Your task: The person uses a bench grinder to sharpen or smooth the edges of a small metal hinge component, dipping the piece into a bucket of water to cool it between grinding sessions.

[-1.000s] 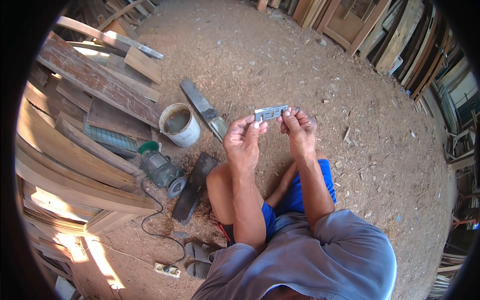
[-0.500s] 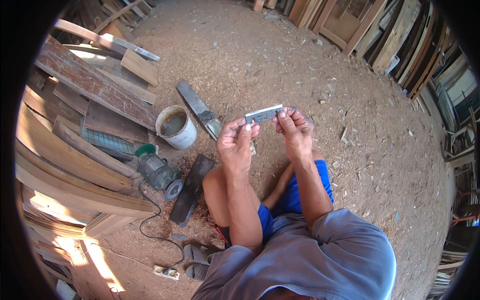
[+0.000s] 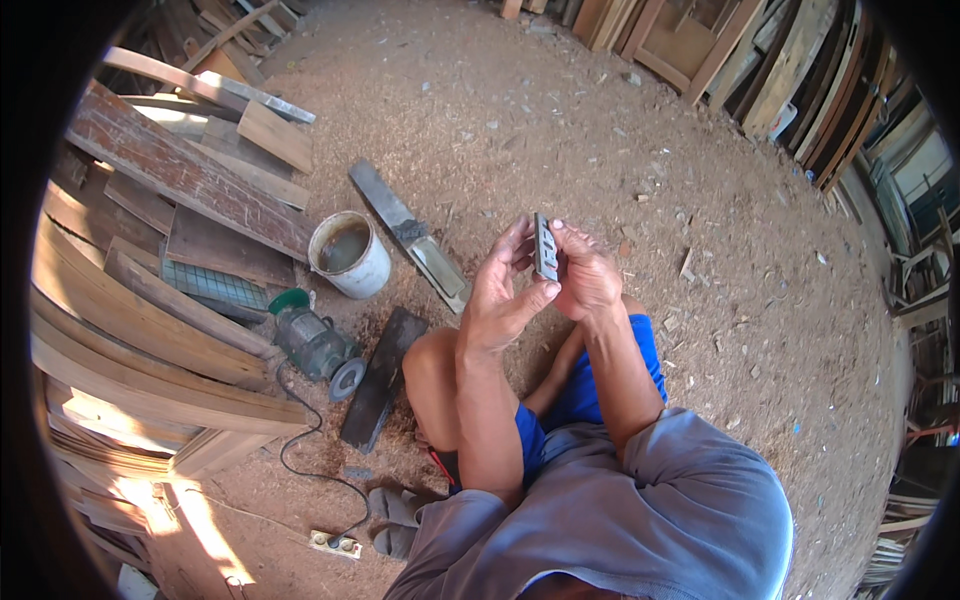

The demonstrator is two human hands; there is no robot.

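A slotted, flat metal planer blade (image 3: 545, 250) stands nearly on end between my two hands, above my folded legs. My left hand (image 3: 498, 305) cups it from the left, thumb at its lower end and fingers behind it. From the right, my right hand (image 3: 588, 272) closes on it with the thumb near its upper part. Some fingertips are hidden behind the blade and the other hand.
A green bench grinder (image 3: 315, 338), its cord running to a socket strip (image 3: 335, 545), sits left of me by a dark wood block (image 3: 383, 380). Beyond are a white bucket of water (image 3: 372, 268) and a sharpening stone on a board (image 3: 432, 265). Planks (image 3: 190, 155) pile up at left.
The blade has turned from lying crosswise between my fingertips to nearly upright. My hands have drawn together around it, the left moving rightward.
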